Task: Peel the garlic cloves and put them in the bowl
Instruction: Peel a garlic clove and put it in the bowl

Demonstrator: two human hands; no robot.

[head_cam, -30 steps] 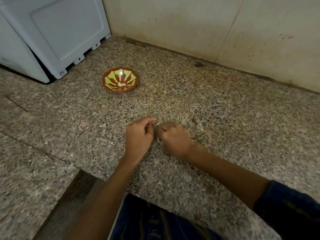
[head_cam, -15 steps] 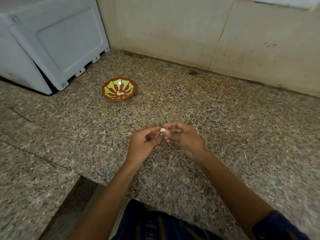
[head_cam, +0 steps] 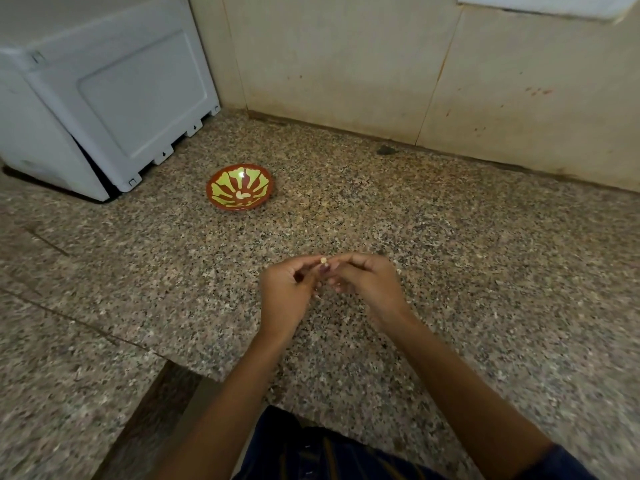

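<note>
- speckled granite counter (head_cam: 450,271) across most of the view, meeting a beige tiled wall (head_cam: 346,64) at the back.
- white appliance (head_cam: 104,98) at far left, standing on the counter.
- red bowl with yellow-green rays (head_cam: 240,187) just beside the appliance's near corner, well apart from the hands; one pale peeled clove (head_cam: 242,195) inside.
- left hand (head_cam: 287,299) raised over the counter, fingers curled, thumb and forefinger pinching a small garlic clove (head_cam: 323,270).
- right hand (head_cam: 367,282) tight against the left, fingers curled, fingertips (head_cam: 334,271) meeting the same clove from the other side.
- clove held between both hands' fingertips, only its pale tip showing; peeled or not, impossible to tell.
</note>
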